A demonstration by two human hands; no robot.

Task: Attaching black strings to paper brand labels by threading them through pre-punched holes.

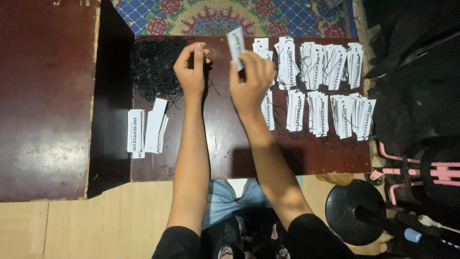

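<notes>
The right hand (249,81) pinches a small white paper tag (235,45) between thumb and fingers and holds it up, so the top of the tag sticks out above the fingers. The hand is closed on the tag, not wide open.

The left hand (192,67) is just beside it, fingers bent together at the tips. It seems to pinch a thin black string, but the string is too fine to tell for sure. Right next to this hand, on its outer side, lies a big pile of black strings (155,64), close enough to grab one easily.

On the far side of the right hand, many white tags with strings (326,86) lie in neat rows on the dark brown bench (306,153), so they stay sorted. Below the left hand and to its outer side sits a small stack of plain tags (146,127), within easy reach. A black round stand (354,211) sits on the floor near the right elbow.
</notes>
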